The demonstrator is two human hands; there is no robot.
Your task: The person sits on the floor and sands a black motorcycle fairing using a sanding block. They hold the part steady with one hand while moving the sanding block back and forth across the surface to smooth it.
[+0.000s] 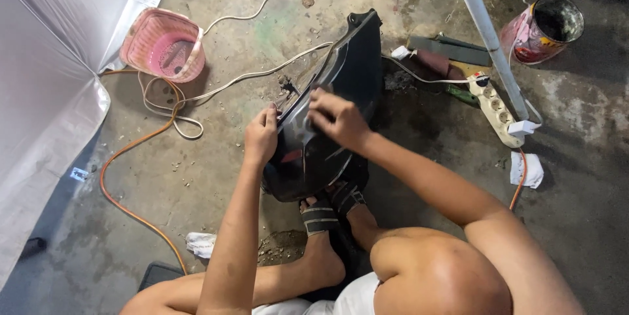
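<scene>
You're mid-way thru rubbing down the black panel (pixel 327 138), by the look of it: a curved dark plastic cover propped on edge on the concrete floor (pixel 196 177), its low end against your sandalled feet (pixel 327 213).

Your left hand (pixel 261 137) is closed round the panel's left edge, steadying it. Your right hand (pixel 335 117) lies on the panel's upper face, fingers curled down flat against it; prob. pressing a bit of abrasive, but I can't tell what's under the fingers, if anything. So the panel sits betw. both hands, touching each.

Next move, I'd judge, wants firm bracing w/ the left while the right works the face; watch the panel doesn't slip off your feet.

Right of the panel: a white power strip (pixel 495 108). Left of the panel: a pink basket (pixel 164 45) and an orange cable (pixel 131 151).
</scene>
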